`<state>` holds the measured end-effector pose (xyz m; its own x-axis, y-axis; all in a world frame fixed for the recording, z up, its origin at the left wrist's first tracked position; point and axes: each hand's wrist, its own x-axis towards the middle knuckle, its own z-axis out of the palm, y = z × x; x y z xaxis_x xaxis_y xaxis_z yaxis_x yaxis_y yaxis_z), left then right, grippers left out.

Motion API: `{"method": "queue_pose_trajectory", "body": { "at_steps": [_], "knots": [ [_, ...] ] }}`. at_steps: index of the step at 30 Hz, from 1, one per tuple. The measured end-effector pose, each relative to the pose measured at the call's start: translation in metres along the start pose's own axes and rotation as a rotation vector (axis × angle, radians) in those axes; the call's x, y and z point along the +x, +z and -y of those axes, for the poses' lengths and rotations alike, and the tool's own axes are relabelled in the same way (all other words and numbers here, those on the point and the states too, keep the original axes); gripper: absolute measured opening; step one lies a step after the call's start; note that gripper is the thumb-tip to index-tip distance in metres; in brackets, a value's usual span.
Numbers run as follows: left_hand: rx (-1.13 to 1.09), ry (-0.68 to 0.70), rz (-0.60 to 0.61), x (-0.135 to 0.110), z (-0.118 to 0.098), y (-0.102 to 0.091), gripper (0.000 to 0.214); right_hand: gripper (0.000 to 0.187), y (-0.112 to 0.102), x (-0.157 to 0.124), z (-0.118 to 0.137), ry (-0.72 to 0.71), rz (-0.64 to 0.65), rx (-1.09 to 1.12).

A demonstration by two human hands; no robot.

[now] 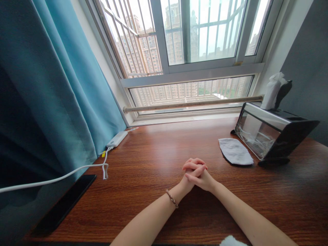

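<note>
My left hand (188, 181) and my right hand (205, 179) are clasped on the brown wooden table (159, 147), their fingers interlaced. Both are closed, and I see no object between them; the palms are hidden. A beaded bracelet (172, 199) circles my left wrist. To the right of my hands lies a white, rounded cloth piece (235, 151) with a dark underside. Beyond it stands a black box with a clear front (258, 133). White tissue (273, 89) sticks up from its top beside a black, flat-ended object (284, 92).
A small white device (117, 139) with a white cable (56, 181) lies at the left table edge. Near it is a flat black panel (65, 201). A blue curtain (77, 85) hangs on the left. The barred window (202, 37) and a rail (192, 104) are behind the table.
</note>
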<state>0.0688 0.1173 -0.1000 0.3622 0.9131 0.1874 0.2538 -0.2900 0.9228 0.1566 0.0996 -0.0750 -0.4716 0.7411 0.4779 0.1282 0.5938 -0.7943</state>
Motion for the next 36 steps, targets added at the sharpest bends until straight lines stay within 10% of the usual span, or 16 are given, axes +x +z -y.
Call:
{"method": "queue_pose_trajectory", "body": {
  "at_steps": [36],
  "knots": [
    [-0.114, -0.008, 0.026, -0.001, 0.005, 0.001, 0.020, 0.020, 0.001, 0.000, -0.002, -0.017, -0.016, 0.019]
  ]
}}
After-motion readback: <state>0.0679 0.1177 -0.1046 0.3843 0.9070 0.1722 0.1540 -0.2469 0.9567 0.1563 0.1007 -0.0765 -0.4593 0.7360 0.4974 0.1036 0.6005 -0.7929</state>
